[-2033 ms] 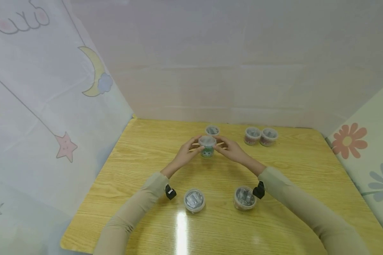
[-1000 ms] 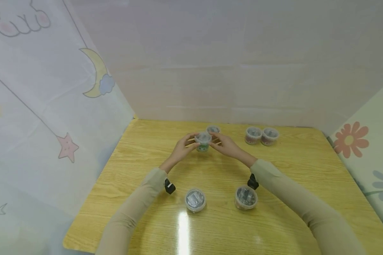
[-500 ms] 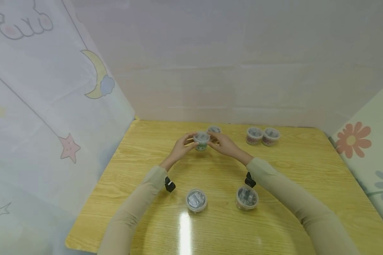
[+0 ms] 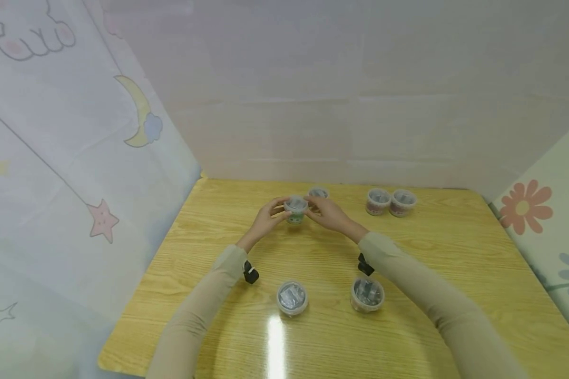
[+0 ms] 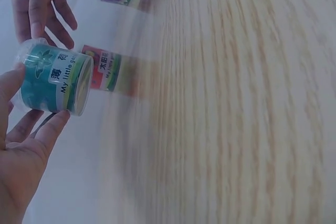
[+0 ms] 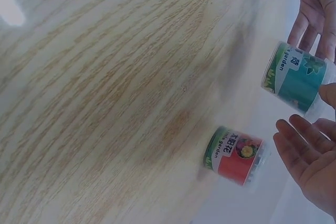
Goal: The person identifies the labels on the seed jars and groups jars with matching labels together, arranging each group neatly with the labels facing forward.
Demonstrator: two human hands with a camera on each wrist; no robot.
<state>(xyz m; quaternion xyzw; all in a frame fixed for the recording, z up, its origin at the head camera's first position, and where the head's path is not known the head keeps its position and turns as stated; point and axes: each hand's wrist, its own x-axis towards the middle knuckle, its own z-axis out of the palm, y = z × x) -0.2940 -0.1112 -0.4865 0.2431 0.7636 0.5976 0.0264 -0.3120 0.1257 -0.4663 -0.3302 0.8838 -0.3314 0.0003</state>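
A clear-lidded tub with a green label reading "My little garden" (image 4: pixel 295 216) is held upright close over the table near its far side. My left hand (image 4: pixel 267 217) grips it, thumb at the lid rim and fingertips along the side, as the left wrist view shows. Across from it, my right hand (image 4: pixel 330 213) has its thumb at the lid rim (image 6: pixel 326 74). Its other fingers (image 6: pixel 294 145) stay loosely extended, apart from the tub. Just behind the right fingers stands a red-labelled tub (image 6: pixel 239 156), partly hidden in the head view.
Two purple-labelled tubs (image 4: pixel 378 202) (image 4: pixel 402 203) stand side by side at the back right. Nearer the front are two more lidded tubs (image 4: pixel 292 298) (image 4: pixel 367 295), set apart below the forearms. A pale wall cloth (image 4: pixel 284 131) rises behind the wooden table (image 4: pixel 208 210).
Both hands have moved left and slightly away with the green tub, uncovering more of the red-labelled one. My right fingers have loosened from its side. The other tubs stay in place.
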